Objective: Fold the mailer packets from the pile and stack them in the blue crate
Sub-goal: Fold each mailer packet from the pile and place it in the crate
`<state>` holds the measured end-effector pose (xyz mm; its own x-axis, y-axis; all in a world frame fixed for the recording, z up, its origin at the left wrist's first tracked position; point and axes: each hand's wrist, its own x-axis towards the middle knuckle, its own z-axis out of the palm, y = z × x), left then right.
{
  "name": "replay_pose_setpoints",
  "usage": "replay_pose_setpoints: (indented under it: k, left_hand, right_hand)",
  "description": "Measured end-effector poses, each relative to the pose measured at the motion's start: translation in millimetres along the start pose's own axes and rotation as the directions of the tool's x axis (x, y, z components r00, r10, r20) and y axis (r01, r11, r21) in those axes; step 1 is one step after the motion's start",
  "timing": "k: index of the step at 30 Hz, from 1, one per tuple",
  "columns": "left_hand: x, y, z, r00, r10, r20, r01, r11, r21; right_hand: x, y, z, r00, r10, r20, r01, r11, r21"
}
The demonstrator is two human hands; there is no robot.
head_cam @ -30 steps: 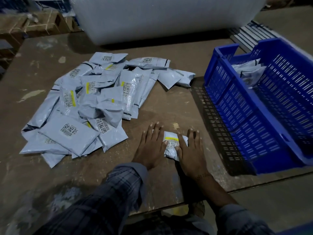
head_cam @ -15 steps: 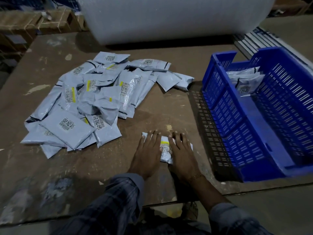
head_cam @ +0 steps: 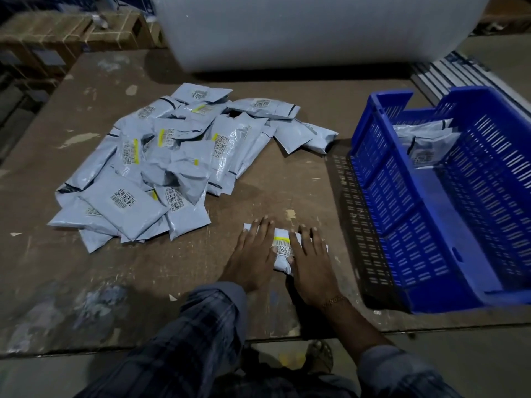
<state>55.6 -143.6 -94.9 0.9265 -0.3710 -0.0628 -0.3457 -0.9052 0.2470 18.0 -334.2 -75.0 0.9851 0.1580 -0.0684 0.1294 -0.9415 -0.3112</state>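
While both hands are pressing one mailer packet [head_cam: 283,249] flat at 6 o'clock, left hand [head_cam: 253,255] and right hand [head_cam: 311,264] fingers straight and slightly spread, the pile [head_cam: 172,165] at 10 o'clock is awaiting folding; the blue crate [head_cam: 402,214] at 3 o'clock is holding few packets.

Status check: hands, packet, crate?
Left hand and right hand flat on packet. Crate holds a few packets. Path clear.

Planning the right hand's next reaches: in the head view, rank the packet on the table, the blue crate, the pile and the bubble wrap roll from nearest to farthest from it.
1. Packet: under the right hand, pressed flat.
2. Blue crate: just to its right.
3. Pile: farther off, ahead and left.
4. Bubble wrap roll: at the table's far edge.
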Motion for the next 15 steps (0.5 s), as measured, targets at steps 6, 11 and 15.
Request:
replay_pose_setpoints:
  k: [6, 11, 15]
  left_hand:
    - [-9.4, 0.9, -6.8, 0.997, -0.047, -0.066, 0.035, 0.985, -0.168]
    - [-0.6, -4.7, -10.5, 0.98, -0.166, -0.113, 0.115, 0.925, -0.362]
    - [15.2, -9.0, -22.5, 0.954, -0.268, -0.137, 0.192, 0.892, -0.409]
  right_hand:
    - [3.9, -3.4, -18.9, 1.0, -0.023, 0.004, 0.023, 0.999, 0.025]
    - [12.5, -5.6, -44.0, 0.99, 0.064, -0.127, -0.068, 0.997, -0.021]
    - [13.2, -11.4, -97.4, 0.949, 0.148, -0.279, -0.176, 0.981, -0.08]
